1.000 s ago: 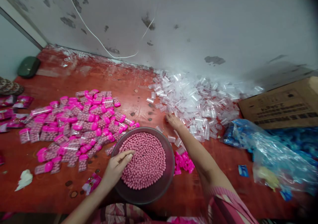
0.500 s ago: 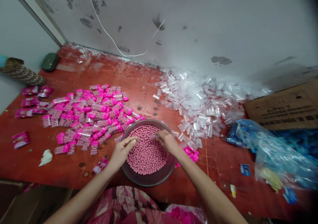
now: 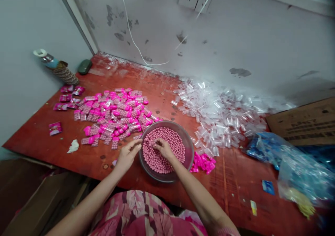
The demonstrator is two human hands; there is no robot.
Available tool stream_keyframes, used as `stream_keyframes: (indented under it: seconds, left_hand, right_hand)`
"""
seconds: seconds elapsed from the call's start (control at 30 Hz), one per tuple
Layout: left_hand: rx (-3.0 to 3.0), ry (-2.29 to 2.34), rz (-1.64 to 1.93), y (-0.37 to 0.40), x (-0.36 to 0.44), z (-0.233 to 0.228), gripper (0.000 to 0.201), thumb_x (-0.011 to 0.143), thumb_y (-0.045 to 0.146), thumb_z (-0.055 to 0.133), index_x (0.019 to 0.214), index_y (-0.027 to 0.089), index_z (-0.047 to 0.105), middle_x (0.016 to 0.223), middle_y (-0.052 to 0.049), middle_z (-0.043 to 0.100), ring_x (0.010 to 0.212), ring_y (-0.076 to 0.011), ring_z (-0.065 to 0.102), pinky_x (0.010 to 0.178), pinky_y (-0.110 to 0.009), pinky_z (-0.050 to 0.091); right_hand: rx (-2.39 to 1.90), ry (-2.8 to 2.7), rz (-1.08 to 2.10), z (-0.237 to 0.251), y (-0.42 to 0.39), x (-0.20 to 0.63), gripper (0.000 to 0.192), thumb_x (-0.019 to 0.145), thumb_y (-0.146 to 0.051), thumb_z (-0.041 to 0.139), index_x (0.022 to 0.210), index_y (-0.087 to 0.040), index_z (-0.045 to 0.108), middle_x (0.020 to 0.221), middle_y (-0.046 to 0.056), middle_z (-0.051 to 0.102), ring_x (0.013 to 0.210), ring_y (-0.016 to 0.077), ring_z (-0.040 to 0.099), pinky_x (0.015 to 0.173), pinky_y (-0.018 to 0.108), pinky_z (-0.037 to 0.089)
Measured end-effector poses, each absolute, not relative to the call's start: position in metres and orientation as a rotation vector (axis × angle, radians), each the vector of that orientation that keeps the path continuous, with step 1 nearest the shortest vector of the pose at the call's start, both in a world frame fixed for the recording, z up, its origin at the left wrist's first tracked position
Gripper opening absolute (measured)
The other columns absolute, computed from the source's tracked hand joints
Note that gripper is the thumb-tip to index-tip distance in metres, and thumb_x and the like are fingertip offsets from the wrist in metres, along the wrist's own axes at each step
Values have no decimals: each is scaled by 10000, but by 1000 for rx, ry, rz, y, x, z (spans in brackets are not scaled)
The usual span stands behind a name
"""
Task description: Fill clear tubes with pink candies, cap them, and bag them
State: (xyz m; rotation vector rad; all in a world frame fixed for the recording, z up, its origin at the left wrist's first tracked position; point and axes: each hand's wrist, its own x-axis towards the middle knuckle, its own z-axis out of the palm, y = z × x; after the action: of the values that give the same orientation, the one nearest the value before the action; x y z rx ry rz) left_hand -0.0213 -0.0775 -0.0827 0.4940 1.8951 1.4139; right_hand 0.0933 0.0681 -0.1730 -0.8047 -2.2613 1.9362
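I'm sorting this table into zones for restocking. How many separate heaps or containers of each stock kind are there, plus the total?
Bowl of pink beads: 1
Heap of filled pink-capped tubes: 1
Heap of empty clear tubes: 1
Heap of loose pink caps: 1
Total: 4

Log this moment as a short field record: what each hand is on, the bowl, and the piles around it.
left hand: on the bowl's near-left rim, fingers curled
right hand: inside the bowl, fingertips among the pink balls; whether its grip holds anything is hidden
bowl: round, dark, on the red table
filled tubes: pink-capped heap left of the bowl
empty clear tubes: heap to the right, by the wall
loose pink caps: right of the bowl
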Motion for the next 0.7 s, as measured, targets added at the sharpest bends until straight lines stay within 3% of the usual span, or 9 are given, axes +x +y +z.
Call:
stream_keyframes:
  seconds: [0.17,0.33,0.5,0.7]
  left_hand:
    - [602,1739,1324,-59,-3,-91,452,716,308,581,1137,148,537,1145,-100,573,997,-228,554,903,-390,402]
    - [479,1404,1405,-37,16,-84,396,717,348,575,1061,151,581,976,-60,641,847,-207,605,786,-374,485]
    - [364,1254,1398,-27,23,-77,400,655,343,652,996,140,606,894,-46,639,754,-173,615,720,-340,515]
    - [354,1139,1405,-24,28,-60,363,676,322,650,985,140,598,952,-74,628,823,-183,611,724,-307,512]
  right_hand:
    - [-805,-1866,2105,-128,63,117,193,721,-334,562,841,-204,487,828,-4,563,749,138,556,703,296,474]
    - [-840,-1612,2138,-89,67,136,203,657,-272,661,797,-202,532,718,-31,529,648,113,526,626,252,470]
    - [-768,-1719,2030,-58,85,155,407,669,-224,655,1053,-253,523,934,4,560,794,133,548,727,271,459]
    - [-942,-1802,1834,-70,102,177,354,708,-299,606,1046,-221,531,979,29,581,843,149,562,760,305,463]
